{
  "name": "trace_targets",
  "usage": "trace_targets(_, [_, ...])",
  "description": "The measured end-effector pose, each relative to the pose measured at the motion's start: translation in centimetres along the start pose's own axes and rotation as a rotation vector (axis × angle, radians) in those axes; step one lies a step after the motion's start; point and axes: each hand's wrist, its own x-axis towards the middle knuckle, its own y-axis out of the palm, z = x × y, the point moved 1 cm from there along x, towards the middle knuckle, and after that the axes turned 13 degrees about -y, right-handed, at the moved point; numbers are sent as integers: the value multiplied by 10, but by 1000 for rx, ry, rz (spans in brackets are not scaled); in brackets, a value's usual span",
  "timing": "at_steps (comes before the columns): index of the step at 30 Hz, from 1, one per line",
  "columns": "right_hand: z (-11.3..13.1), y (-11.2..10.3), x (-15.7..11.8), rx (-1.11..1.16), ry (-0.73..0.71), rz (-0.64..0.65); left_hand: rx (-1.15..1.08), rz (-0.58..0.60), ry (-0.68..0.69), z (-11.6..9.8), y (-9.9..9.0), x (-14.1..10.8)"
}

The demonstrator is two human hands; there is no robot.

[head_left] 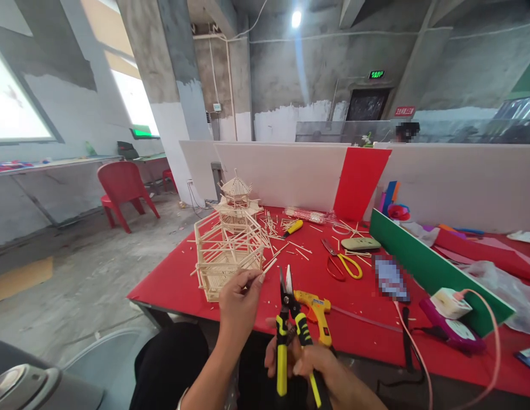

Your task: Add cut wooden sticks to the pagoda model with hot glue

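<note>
My left hand (238, 304) pinches thin wooden sticks (272, 263) between thumb and fingers, their free ends pointing up and right. Right beside it is an open lattice frame (228, 259) built of similar sticks, with a pagoda-shaped stick model (236, 191) behind it. Lower right, my right hand (318, 364) grips black-and-yellow shears (282, 356), blades upward and slightly apart. The blade tips are near the sticks, but no contact shows. A yellow glue gun (318, 313) lies on the red table just beyond the shears.
Loose sticks (301, 250), a yellow utility knife (294, 227), scissors (350, 266) and an olive case (361, 244) lie farther back. On the right stand a green board (423, 265) and a purple power strip (459, 336) with cables. White panels (286, 173) border the table's far side.
</note>
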Motion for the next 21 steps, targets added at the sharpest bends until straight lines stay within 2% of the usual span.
trace_targets(5, [15,-9,3,-621,23,-119,-20,-10,16,-1,-4,0])
trace_targets(9, [35,-1,3,-914,-51,-123,-24,-1,9,-4,-6,0])
trace_targets(15, [55,12,11,-1147,-106,-65,0,39,39,-16,-7,-1])
trace_targets(21, [64,15,19,-1265,-66,-84,24,40,95,-25,-4,-2])
